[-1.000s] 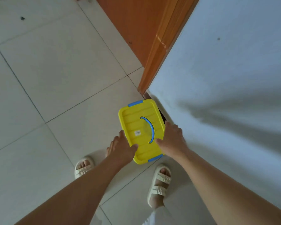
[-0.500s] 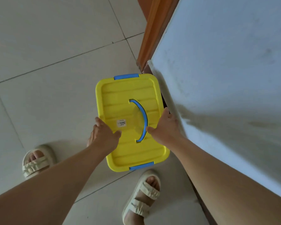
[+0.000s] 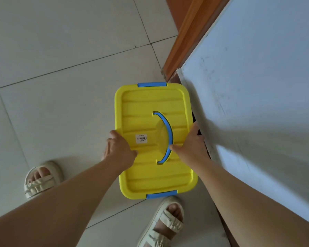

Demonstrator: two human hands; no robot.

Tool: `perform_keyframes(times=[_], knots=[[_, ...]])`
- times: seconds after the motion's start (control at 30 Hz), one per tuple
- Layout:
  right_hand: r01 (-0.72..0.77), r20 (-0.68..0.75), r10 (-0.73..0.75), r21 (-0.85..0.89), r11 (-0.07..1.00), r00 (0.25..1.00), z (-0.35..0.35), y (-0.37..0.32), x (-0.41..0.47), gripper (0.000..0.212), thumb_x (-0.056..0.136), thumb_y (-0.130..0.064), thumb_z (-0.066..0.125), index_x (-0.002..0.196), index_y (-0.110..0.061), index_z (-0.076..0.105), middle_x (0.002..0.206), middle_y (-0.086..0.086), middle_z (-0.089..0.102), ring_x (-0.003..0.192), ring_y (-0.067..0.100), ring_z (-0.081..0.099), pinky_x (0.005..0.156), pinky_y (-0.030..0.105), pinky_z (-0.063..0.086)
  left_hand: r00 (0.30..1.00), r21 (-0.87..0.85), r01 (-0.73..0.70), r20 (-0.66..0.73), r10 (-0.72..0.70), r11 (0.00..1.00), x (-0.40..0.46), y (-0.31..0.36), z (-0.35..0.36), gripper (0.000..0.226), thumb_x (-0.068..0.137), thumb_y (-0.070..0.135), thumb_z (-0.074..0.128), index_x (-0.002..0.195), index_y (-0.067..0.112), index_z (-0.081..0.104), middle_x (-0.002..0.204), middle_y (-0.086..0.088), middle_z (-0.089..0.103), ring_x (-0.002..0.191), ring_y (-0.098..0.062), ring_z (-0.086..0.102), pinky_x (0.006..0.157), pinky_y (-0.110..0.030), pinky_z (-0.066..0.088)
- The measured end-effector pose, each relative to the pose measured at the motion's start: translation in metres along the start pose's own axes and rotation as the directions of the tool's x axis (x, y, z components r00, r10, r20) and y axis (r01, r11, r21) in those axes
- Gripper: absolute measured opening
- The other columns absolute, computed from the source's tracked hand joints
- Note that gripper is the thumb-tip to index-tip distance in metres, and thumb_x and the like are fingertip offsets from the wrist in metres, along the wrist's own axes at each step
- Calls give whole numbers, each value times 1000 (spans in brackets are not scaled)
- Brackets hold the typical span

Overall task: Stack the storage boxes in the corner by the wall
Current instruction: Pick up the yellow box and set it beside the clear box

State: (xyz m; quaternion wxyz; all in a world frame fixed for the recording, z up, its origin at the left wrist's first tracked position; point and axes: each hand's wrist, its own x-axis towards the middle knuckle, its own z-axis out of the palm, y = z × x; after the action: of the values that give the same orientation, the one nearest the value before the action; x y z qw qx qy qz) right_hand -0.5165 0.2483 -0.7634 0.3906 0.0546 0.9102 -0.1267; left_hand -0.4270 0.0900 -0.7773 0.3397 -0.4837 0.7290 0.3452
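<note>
Currently a yellow box [image 3: 153, 139] is being gripped at mid-frame by the left hand [image 3: 119, 148] and right hand [image 3: 190, 147], fingers curled over its edges; next, probably, squaring against the wall [image 3: 257, 86].

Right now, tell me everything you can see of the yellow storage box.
The yellow storage box looks like glossy moulded plastic, seen from above. Its ribbed lid is on, with a blue clip at the far end and another at the near end, a curved blue handle lying flat and a small barcode sticker. The left hand and right hand grip its long sides. It lies level beside the white wall, near the wooden door frame.
</note>
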Motion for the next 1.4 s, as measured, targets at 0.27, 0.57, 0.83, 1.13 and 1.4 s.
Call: perform_keyframes(times=[0.27,0.57,0.83,1.13,1.4], knots=[[-24,62,18,93,995,998,-19,-43,-42,100,73,-28,80,146,-12,13,140,16,41,126,33,44,98,47,46,999,-14,11,37,-10,1000,-21,-8,-79,80,69,23,82,130,2,34,129,-19,47,117,-37,49,94,-43,47],[28,95,-38,107,994,995,-72,-141,-127,78,70,-31,82,128,-6,37,132,16,46,120,32,48,97,44,46,999,34,-41,-1,41,999,-86,-29,-209,67,70,32,81,121,5,48,115,-15,58,102,-30,57,78,-36,47],[253,39,-262,158,955,964,-152,-264,-206,78,66,-30,84,127,-6,43,126,12,54,113,29,54,86,33,48,988,-45,-99,-122,93,994,-150,-26,-369,64,69,32,81,120,6,53,114,-14,60,104,-29,57,80,-35,48],[349,-56,-344,147,926,937,-231,-418,-289,93,64,-38,84,134,-6,32,137,13,43,124,29,45,84,34,41,970,-333,-203,-199,142,921,-203,-35,-548,60,70,26,82,119,2,55,114,-16,59,105,-32,57,88,-42,50],[465,-141,-454,51,884,880,-300,-534,-382,75,60,-51,82,114,-14,46,101,1,52,84,18,49,49,22,30,900,-378,-326,-403,163,866,-264,-49,-686,56,73,43,75,112,5,59,109,-14,63,96,-30,60,74,-36,48]])
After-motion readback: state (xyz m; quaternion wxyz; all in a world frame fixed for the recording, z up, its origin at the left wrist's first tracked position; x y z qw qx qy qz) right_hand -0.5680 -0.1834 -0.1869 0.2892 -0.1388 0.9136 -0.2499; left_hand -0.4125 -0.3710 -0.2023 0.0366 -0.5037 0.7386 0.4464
